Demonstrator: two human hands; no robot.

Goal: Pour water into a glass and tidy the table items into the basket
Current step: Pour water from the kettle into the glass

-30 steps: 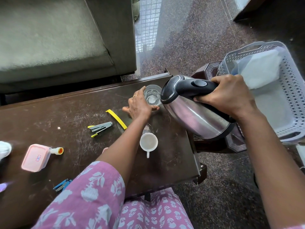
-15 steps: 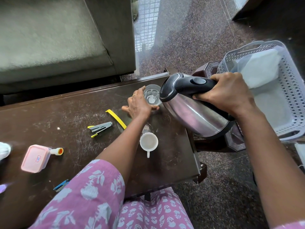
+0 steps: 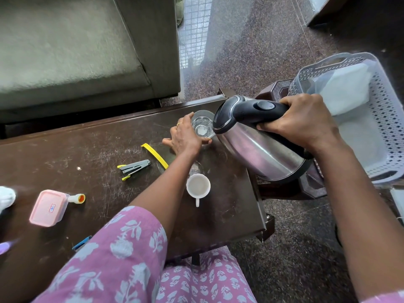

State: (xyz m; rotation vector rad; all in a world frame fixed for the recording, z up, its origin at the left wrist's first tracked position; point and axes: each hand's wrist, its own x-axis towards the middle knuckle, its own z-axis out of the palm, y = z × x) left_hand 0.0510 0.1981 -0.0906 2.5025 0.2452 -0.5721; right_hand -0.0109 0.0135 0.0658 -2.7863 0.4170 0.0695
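The right hand (image 3: pixel 306 123) clenches the black handle of a tilted stainless-steel kettle (image 3: pixel 262 154), tipped towards a clear drinking glass (image 3: pixel 202 127) which the left hand (image 3: pixel 185 138) grips near the far right corner of the scratched dark wooden table (image 3: pixel 87 149), with a perforated grey plastic basket (image 3: pixel 384 127) just off the table's right end, an olive sofa (image 3: pixel 76 51) beyond its far edge and a speckled stone floor (image 3: pixel 251 51) around it.

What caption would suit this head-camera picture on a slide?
Right hand tilts a steel kettle toward a glass held by the left hand, basket nearby.

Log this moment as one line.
step: pour | right hand: grips kettle, tilted toward glass | left hand: holds glass on table | untidied: stapler, white cup, pink box | basket: beside table
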